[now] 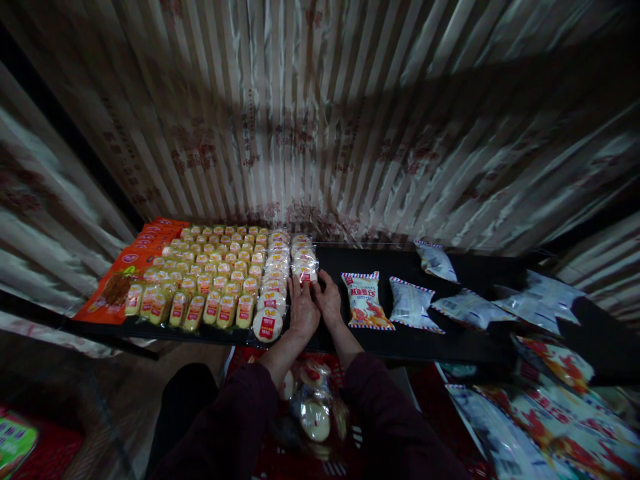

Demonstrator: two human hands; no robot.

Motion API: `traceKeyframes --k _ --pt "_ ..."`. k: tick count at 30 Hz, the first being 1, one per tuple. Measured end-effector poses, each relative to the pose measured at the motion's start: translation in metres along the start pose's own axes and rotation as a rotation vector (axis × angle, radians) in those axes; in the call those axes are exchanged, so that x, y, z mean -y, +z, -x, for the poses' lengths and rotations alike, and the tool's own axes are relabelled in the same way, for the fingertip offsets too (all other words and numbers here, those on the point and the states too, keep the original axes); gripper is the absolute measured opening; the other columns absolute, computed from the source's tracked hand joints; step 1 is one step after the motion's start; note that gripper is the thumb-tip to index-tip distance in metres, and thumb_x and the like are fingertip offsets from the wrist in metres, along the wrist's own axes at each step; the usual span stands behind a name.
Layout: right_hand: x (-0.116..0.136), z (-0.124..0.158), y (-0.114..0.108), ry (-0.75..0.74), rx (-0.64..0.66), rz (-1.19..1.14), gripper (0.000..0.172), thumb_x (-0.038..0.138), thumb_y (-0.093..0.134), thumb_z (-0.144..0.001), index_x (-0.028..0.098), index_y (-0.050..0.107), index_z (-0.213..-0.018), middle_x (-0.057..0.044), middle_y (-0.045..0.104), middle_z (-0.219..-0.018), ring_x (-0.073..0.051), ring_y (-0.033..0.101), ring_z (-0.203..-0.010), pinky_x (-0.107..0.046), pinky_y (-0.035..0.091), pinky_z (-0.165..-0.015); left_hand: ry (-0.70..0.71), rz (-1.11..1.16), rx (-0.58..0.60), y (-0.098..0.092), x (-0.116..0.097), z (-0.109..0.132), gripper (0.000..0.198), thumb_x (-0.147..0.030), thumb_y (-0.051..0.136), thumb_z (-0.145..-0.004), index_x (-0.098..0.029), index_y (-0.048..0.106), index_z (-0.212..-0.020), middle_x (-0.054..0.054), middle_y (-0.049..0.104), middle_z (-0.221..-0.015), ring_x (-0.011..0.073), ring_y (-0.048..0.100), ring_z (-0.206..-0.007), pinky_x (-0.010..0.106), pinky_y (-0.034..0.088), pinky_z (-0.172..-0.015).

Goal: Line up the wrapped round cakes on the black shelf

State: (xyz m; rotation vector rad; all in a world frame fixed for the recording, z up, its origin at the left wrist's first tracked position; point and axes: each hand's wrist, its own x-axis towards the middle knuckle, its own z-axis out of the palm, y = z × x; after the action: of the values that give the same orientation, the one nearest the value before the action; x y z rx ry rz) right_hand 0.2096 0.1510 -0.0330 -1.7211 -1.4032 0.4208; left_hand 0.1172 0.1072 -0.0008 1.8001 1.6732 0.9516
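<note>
My left hand (303, 312) and my right hand (327, 301) are side by side at the front of a short row of round cakes in clear wrappers. Between their fingertips is the nearest wrapped round cake (305, 272), which has a red label. The left fingers cover its near edge, and the right thumb and fingers are at its right side. Just left of my hands runs a longer row of wrapped round cakes (268, 325), overlapping one another. Beyond that, several rows of small yellow wrapped cakes (213, 307) stand close together.
Orange bags (114, 293) lie at the shelf's left end. To the right, white-and-red snack bags (367, 301) lie on the black shelf (330, 340). Below are a red crate (345, 460) with wrapped round cakes and a pile of snack bags (560, 420). A patterned curtain (320, 133) hangs behind.
</note>
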Motion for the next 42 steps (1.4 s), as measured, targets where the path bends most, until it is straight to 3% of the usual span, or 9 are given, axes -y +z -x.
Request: traceKeyframes --k 4,10,14,28,42 --pt "0.002 0.004 -0.003 -0.005 -0.003 0.013 0.045 0.031 0.048 -0.081 0.012 0.059 -0.12 -0.014 0.063 -0.121 -0.024 0.059 -0.11 -0.041 0.045 -0.097 -0.003 -0.035 0.022 -0.003 -0.002 0.003 0.056 -0.002 0.042 -0.075 0.0 0.046 -0.13 0.026 0.023 -0.15 0.0327 0.006 -0.143 0.053 0.018 -0.116" --pt "0.001 0.012 -0.005 -0.002 0.0 0.031 0.043 0.031 0.048 -0.081 0.011 0.061 -0.117 -0.015 0.065 -0.117 -0.025 0.06 -0.106 -0.042 0.046 -0.096 0.004 0.007 0.02 -0.002 0.0 0.008 0.056 -0.002 0.043 -0.075 -0.007 0.047 -0.13 0.02 0.028 -0.15 0.0308 0.008 -0.143 0.054 0.019 -0.116" --pt "-0.001 0.014 -0.005 -0.019 -0.011 0.022 0.04 0.03 0.048 -0.08 0.015 0.062 -0.115 -0.012 0.066 -0.116 -0.024 0.06 -0.106 -0.042 0.045 -0.097 0.004 0.009 0.02 -0.002 0.0 0.01 0.056 -0.003 0.043 -0.075 -0.007 0.048 -0.131 0.02 0.028 -0.151 0.0306 0.008 -0.143 0.054 0.019 -0.116" --pt "0.001 0.031 -0.015 -0.014 0.003 0.026 0.039 0.026 0.047 -0.08 0.01 0.063 -0.112 -0.015 0.066 -0.115 -0.024 0.059 -0.107 -0.04 0.045 -0.096 0.021 -0.008 0.034 -0.002 -0.003 0.024 0.047 -0.007 0.039 -0.082 -0.004 0.049 -0.128 0.021 0.028 -0.15 0.029 0.01 -0.144 0.047 0.021 -0.117" --pt "0.004 0.063 -0.021 -0.033 0.031 -0.053 0.029 0.022 0.048 -0.078 0.017 0.068 -0.099 -0.01 0.069 -0.107 -0.021 0.061 -0.1 -0.038 0.044 -0.097 0.063 -0.036 0.035 -0.011 0.0 0.057 0.037 -0.009 0.042 -0.084 -0.005 0.058 -0.117 0.022 0.043 -0.141 0.028 0.028 -0.14 0.045 0.029 -0.115"
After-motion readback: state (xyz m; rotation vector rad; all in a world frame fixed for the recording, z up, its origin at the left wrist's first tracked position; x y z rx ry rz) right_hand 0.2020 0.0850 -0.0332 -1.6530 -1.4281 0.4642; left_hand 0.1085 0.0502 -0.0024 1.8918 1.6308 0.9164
